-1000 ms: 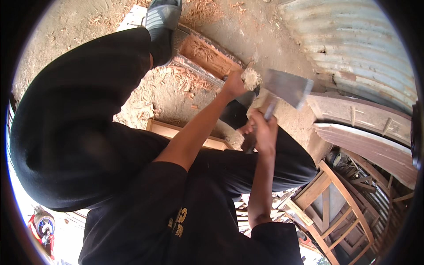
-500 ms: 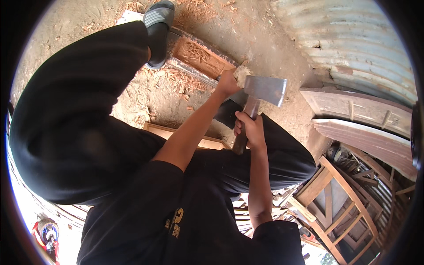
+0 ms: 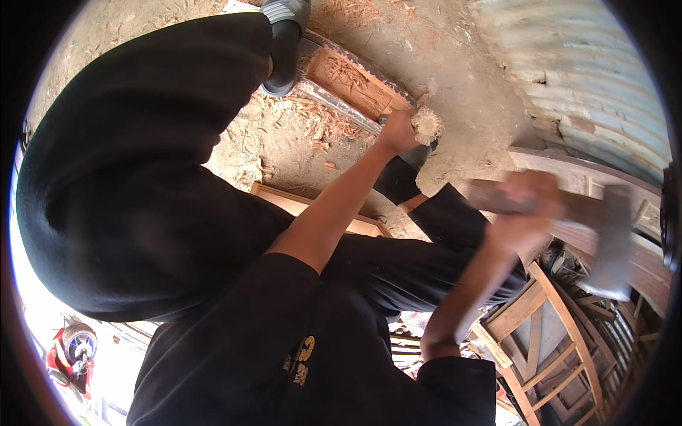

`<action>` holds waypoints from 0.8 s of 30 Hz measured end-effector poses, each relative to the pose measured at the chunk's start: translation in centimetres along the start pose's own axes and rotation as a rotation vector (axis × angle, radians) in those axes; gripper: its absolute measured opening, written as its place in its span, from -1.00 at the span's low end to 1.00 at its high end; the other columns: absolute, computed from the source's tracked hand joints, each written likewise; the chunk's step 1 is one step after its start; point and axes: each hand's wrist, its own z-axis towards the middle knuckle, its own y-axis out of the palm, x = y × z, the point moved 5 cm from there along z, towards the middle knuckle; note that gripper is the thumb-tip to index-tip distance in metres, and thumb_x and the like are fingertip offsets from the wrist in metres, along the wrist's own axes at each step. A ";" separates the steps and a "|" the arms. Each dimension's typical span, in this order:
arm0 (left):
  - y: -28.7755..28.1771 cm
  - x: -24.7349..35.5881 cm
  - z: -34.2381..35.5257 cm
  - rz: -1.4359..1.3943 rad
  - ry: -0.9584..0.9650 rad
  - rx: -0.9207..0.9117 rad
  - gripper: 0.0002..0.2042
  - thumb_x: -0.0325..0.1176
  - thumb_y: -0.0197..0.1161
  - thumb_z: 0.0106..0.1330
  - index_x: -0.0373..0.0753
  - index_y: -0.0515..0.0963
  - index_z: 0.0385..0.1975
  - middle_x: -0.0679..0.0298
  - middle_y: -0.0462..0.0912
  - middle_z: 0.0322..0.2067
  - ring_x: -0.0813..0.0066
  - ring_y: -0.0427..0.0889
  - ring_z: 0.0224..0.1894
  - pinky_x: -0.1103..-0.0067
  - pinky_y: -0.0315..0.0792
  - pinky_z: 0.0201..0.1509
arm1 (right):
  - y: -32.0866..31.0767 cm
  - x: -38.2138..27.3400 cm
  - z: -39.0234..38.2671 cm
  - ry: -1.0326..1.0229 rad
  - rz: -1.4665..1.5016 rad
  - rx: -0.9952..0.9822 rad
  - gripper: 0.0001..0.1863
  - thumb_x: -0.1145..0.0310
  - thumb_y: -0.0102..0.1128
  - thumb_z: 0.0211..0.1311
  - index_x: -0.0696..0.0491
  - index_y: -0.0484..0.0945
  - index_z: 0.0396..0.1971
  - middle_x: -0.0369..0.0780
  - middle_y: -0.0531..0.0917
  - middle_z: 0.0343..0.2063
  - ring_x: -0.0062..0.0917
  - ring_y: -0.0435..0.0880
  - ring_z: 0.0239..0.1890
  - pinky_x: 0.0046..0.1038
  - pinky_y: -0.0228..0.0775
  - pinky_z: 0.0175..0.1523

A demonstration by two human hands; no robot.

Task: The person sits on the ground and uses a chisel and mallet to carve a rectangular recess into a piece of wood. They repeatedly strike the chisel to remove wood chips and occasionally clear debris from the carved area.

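My left hand (image 3: 399,132) is closed round a chisel, whose frayed, mushroomed wooden handle end (image 3: 428,126) sticks out past the fist. It rests at the near right end of a long wooden beam (image 3: 334,99) with a rectangular hollow cut into it. The chisel's blade is mostly hidden by the hand. Out to the right, blurred by motion, my right hand (image 3: 527,206) grips a hatchet by its wooden handle. The hatchet's broad metal head (image 3: 612,238) points right, away from the beam. My sandalled foot (image 3: 284,50) is at the beam's far left part.
Wood shavings (image 3: 320,121) lie in the hollow and over the dirt floor. A pale wooden frame (image 3: 284,200) is below the beam. At right stand corrugated metal sheeting (image 3: 590,71), leaning panels and a wooden chair-like frame (image 3: 568,334). A red wheeled vehicle (image 3: 74,351) shows lower left.
My right hand has swung the hatchet right, away from the chisel, its head turning from upward to rightward. The left hand stays on the chisel while the whole view shifts slightly.
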 end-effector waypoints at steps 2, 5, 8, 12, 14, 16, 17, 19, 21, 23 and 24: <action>0.1 0.7 -0.2 -0.015 -0.013 0.002 -0.60 -0.22 0.45 -0.22 -0.37 0.56 -0.42 -0.08 0.60 -0.47 -0.04 0.60 -0.34 0.34 0.46 -0.27 | -2.6 10.9 -6.0 0.342 -0.353 0.141 -0.80 0.37 0.02 0.26 0.15 0.47 -0.50 -0.27 0.46 -0.70 -0.58 0.45 -0.66 -0.55 0.30 -0.50; -0.6 -0.1 0.4 0.027 0.018 0.026 -0.60 -0.21 0.45 -0.21 -0.36 0.57 -0.40 -0.07 0.61 -0.46 -0.04 0.61 -0.33 0.34 0.46 -0.26 | 0.7 13.2 -8.8 1.003 -0.106 -0.228 -0.80 0.38 0.16 0.12 0.13 0.41 -0.59 -0.30 0.39 -0.74 -0.60 0.38 -0.72 -0.51 0.26 -0.57; 0.0 -0.6 -0.7 0.042 0.000 0.000 -0.58 -0.22 0.44 -0.19 -0.35 0.57 -0.35 -0.03 0.62 -0.45 0.03 0.63 -0.32 0.37 0.47 -0.25 | 1.5 9.1 -6.3 0.906 -0.102 -0.147 -0.80 0.37 0.16 0.12 0.15 0.41 -0.58 -0.30 0.37 -0.75 -0.61 0.38 -0.71 -0.48 0.26 -0.57; -0.5 -1.1 -0.3 0.134 -0.029 -0.032 -0.57 -0.24 0.44 -0.16 -0.36 0.56 -0.30 0.05 0.65 -0.43 0.19 0.67 -0.31 0.44 0.46 -0.22 | -0.1 1.1 -1.5 0.522 -0.165 0.054 -0.82 0.34 0.14 0.16 0.15 0.44 -0.39 -0.34 0.34 -0.74 -0.63 0.33 -0.71 -0.54 0.24 -0.58; -0.8 -1.6 -0.1 0.106 -0.017 -0.025 -0.57 -0.24 0.45 -0.16 -0.36 0.55 -0.30 0.05 0.65 -0.43 0.21 0.67 -0.31 0.45 0.46 -0.22 | -1.3 -2.6 1.1 0.330 -0.068 0.042 -0.80 0.30 0.06 0.26 0.03 0.34 -0.52 -0.34 0.27 -0.72 -0.65 0.24 -0.70 -0.57 0.17 -0.53; -0.2 0.0 0.0 -0.020 0.029 -0.038 -0.57 -0.24 0.45 -0.17 -0.36 0.55 -0.31 0.05 0.65 -0.44 0.22 0.67 -0.31 0.45 0.46 -0.21 | -1.4 -6.7 3.0 0.151 0.106 0.131 -0.76 0.32 -0.04 0.28 0.04 0.29 -0.58 -0.34 0.21 -0.70 -0.66 0.19 -0.68 -0.54 0.13 -0.54; 0.0 -0.5 0.0 0.000 0.004 -0.034 -0.57 -0.24 0.44 -0.18 -0.37 0.56 -0.32 0.01 0.64 -0.44 0.14 0.65 -0.30 0.41 0.47 -0.20 | -1.2 -7.1 3.5 0.092 0.167 0.127 -0.75 0.31 -0.05 0.29 0.04 0.28 -0.58 -0.33 0.22 -0.70 -0.65 0.18 -0.68 -0.53 0.12 -0.54; 0.6 -1.5 0.2 0.041 -0.043 -0.025 -0.56 -0.24 0.43 -0.22 -0.39 0.56 -0.33 -0.08 0.62 -0.44 -0.03 0.61 -0.27 0.34 0.47 -0.19 | -0.5 -5.3 3.9 0.000 0.224 0.059 -0.74 0.28 -0.08 0.31 0.05 0.30 -0.56 -0.30 0.30 -0.68 -0.62 0.23 -0.67 -0.51 0.16 -0.51; -0.3 -0.8 -0.2 0.089 -0.051 -0.014 -0.58 -0.26 0.42 -0.21 -0.40 0.56 -0.34 -0.09 0.61 -0.44 -0.04 0.60 -0.27 0.33 0.47 -0.20 | -2.3 5.2 -0.7 0.086 -0.063 0.030 -0.79 0.30 -0.04 0.29 0.10 0.37 -0.47 -0.27 0.43 -0.63 -0.55 0.41 -0.59 -0.50 0.31 -0.43; -0.5 -0.5 -0.1 0.073 -0.035 0.001 -0.60 -0.28 0.40 -0.20 -0.40 0.56 -0.35 -0.10 0.61 -0.45 -0.05 0.60 -0.28 0.32 0.46 -0.20 | 0.5 11.6 -5.8 0.637 -0.515 -0.129 -0.82 0.33 0.07 0.21 0.13 0.41 -0.49 -0.27 0.43 -0.70 -0.53 0.47 -0.62 -0.49 0.40 -0.43; -0.4 -0.5 0.1 0.029 -0.009 0.007 -0.61 -0.29 0.40 -0.20 -0.40 0.56 -0.36 -0.10 0.61 -0.45 -0.05 0.60 -0.29 0.32 0.46 -0.21 | 1.9 14.0 -7.7 1.055 -0.200 -0.318 -0.79 0.35 0.10 0.17 0.11 0.39 -0.58 -0.30 0.37 -0.74 -0.59 0.40 -0.69 -0.48 0.36 -0.50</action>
